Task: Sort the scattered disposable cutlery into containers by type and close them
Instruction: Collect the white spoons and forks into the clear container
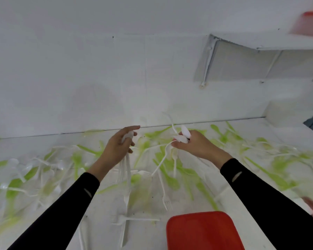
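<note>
We see both hands raised over the middle of the tabletop [105, 204], nearer its far edge, which meets a white wall [79, 69]. The left hand [116, 147] grips a bundle [127, 166] of white cutlery. Its fingers are curled round the top of the bundle, the forefinger is stretched straight toward the wall, and the long handles hang down toward the near edge; blur keeps us from telling what type the pieces are. The right hand [197, 147], apart from the left, pinches a few white spoons [185, 133] between thumb and curled fingers. Their bowls stick up past the fingertips, one handle curves up in front of the wall and another sweeps down and to the left. Both arms wear black sleeves [260, 186]. Below the hands, green cutlery [168, 177] and white cutlery lie scattered and crossing from the left edge to the right, thickest along the far half. A white fork [165, 195] lies alone nearer us, tines toward the near edge. At the near edge, right of centre, sits a red lid [202, 231], and we cannot tell what is under it. High on the right a white shelf [260, 42] carries a blurred red thing [311, 24].
</note>
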`<state>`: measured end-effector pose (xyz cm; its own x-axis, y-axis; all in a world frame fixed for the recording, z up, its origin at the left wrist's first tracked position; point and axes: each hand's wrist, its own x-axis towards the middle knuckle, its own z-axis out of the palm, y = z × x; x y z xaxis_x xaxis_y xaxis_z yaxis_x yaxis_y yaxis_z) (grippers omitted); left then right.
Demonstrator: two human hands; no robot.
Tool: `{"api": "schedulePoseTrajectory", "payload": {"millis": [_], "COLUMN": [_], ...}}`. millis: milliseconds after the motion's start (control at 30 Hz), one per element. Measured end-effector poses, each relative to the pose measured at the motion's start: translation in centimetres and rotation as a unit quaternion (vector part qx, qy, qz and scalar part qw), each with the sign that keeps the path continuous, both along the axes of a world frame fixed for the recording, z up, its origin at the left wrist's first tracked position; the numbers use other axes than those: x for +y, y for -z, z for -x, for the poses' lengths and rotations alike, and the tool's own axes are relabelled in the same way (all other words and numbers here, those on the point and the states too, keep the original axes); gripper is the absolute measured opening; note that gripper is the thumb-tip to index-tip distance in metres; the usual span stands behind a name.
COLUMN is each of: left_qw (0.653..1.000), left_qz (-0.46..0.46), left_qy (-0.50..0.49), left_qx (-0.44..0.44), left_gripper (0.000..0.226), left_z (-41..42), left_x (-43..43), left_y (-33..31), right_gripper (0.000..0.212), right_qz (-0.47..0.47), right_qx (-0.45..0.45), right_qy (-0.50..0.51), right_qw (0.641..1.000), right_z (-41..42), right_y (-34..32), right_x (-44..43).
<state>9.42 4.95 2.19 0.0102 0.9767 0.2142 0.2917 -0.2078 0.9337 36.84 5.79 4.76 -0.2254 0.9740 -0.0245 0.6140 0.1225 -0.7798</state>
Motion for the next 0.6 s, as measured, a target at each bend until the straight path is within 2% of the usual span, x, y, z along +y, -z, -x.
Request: {"api": "schedulePoseTrajectory", "payload": {"millis": [67, 133, 200, 300, 400, 467, 600], "left_qw": [0.999, 0.996, 0.99, 0.988, 0.99, 0.99, 0.988], "left_qz": [0.016, 0.036, 0.037, 0.038, 0.037, 0.036, 0.018], "left_qy": [0.032, 0.074, 0.125, 0.152, 0.135, 0.134, 0.128], "left_qx": [0.004, -0.029, -0.047, -0.003, 0.007, -0.023, -0.084], "left_gripper": [0.017, 0.003, 0.013, 0.031, 0.02, 0.02, 0.04], "left_z": [-3.1, -6.4, -9.8, -14.6, -19.7, -23.0, -30.2], "left_x": [-0.4, -0.9, -1.3, -1.4, -0.6, -0.1, 1.0], "left_y": [-0.1, -0.6, -1.1, -1.8, -2.0, -2.0, -2.6], "right_gripper": [0.03, 0.036, 0.039, 0.045, 0.038, 0.034, 0.03], "right_qz": [0.007, 0.006, -0.001, -0.014, -0.019, -0.02, -0.034], "right_qx": [0.041, 0.061, 0.079, 0.105, 0.116, 0.117, 0.108], "right_qy": [0.002, -0.002, -0.002, 0.0, -0.012, -0.012, 0.0], "right_qw": [0.999, 0.998, 0.997, 0.994, 0.993, 0.993, 0.994], "right_z": [-1.3, -2.6, -4.2, -6.6, -10.2, -13.4, -21.5], "right_y": [-0.5, -0.9, -0.9, -0.6, -0.4, -0.6, -1.1], "right_x": [-1.1, -2.0, -2.4, -2.5, -2.0, -1.4, 0.0]}}
